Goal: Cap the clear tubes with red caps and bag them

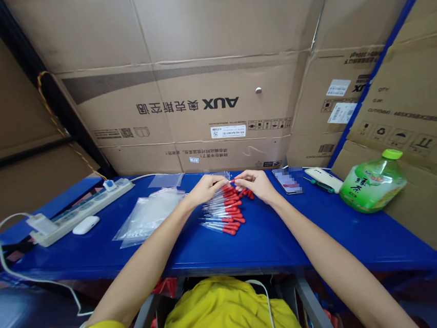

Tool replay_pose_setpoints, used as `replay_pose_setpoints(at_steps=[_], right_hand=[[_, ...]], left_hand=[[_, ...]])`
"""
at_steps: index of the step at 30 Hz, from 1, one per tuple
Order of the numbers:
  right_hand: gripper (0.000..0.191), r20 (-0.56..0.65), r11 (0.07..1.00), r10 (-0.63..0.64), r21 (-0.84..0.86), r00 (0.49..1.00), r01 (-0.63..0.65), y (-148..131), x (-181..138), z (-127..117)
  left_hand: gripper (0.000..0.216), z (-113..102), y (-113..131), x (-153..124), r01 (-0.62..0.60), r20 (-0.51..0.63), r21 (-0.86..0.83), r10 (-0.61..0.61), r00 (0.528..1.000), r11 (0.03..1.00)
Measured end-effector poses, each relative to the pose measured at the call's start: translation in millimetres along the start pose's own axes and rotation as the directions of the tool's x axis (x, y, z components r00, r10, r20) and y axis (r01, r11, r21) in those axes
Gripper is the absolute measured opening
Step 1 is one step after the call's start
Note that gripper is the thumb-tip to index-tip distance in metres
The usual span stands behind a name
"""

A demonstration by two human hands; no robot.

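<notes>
My left hand [205, 188] and my right hand [258, 184] meet over the far middle of the blue table. Between their fingertips is a dropper with a red rubber bulb [232, 181]. The right fingers pinch the bulb end; the left thumb and forefinger close on its other end, mostly hidden by the fingers. Below the hands lies a row of glass droppers [227, 219], clear tubes to the left and red bulbs to the right. Loose red bulbs [249, 194] lie under my right hand. Behind the hands some clear tubes [225, 174] show partly.
Clear plastic bags [150, 217] lie left of the droppers. Further left are a white power strip [87, 210] and a white earphone case [86, 225]. To the right are a phone [287, 181], a cream-coloured device [324, 178] and a green bottle [373, 184]. Cardboard [199, 119] walls the back.
</notes>
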State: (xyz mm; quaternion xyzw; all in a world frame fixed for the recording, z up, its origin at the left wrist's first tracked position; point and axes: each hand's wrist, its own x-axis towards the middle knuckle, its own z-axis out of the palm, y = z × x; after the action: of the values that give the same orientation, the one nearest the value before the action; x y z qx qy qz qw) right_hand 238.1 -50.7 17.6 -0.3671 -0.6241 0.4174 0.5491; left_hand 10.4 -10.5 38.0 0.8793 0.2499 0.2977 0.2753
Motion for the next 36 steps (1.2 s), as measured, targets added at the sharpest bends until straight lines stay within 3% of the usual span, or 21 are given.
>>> replay_pose_setpoints(at_steps=[21,28,36], right_hand=[[0.040,0.037,0.998,0.047,0.034,0.998,-0.048,2.5,-2.9,2.9],[0.038,-0.020,1.000,-0.011,0.019,1.000,0.011,-2.2,-2.4,3.0],[0.037,-0.020,0.999,0.008,0.044,1.000,-0.007,-3.6,-4.3,7.4]], left_hand=[[0.050,-1.3,3.9,-0.1,-0.045,0.023,-0.025,0.046,0.999,0.999],[0.051,-2.1,5.6,0.5,-0.050,-0.009,0.005,0.050,0.999,0.999],[0.049,-2.8,7.3,-0.4,-0.078,-0.012,-0.024,0.078,0.997,0.997]])
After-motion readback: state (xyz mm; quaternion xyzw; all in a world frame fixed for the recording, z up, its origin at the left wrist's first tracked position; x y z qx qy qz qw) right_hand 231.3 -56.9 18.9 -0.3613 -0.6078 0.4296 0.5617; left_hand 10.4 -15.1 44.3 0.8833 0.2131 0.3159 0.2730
